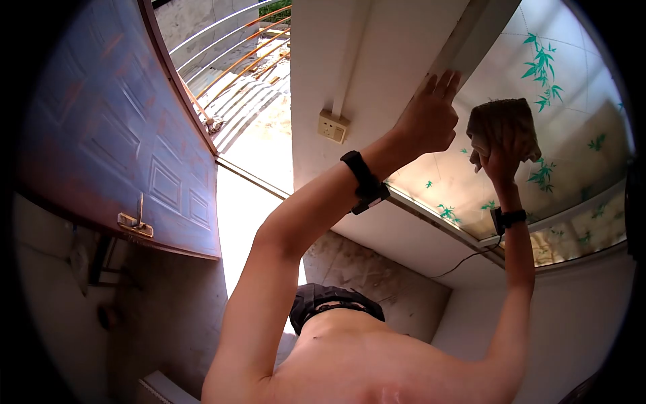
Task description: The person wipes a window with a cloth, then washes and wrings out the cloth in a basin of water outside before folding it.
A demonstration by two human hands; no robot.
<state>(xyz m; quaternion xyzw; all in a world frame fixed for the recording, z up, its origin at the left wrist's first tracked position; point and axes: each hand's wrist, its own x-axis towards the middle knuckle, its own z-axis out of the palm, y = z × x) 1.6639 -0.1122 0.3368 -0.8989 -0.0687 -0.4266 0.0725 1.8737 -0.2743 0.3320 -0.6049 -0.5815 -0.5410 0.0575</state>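
My right hand point(503, 156) presses a greyish-brown cloth point(501, 121) against a frosted window pane point(484, 195) with green leaf patterns. The cloth is bunched, and its folds hang around my fingers. My left hand point(429, 118) is beside the pane, its fingers stretched out and resting on the window frame point(464, 47). Nothing shows in that hand. Each wrist wears a black band with a small device: the left band point(363, 180) and the right band point(509, 219).
A blue panelled door point(128, 141) with a metal handle point(136, 223) stands open at the left. Curved railings point(235, 44) lie outside in bright sunlight. A socket box point(333, 126) is fixed on the white wall. A thin cable point(464, 261) runs from the right wrist.
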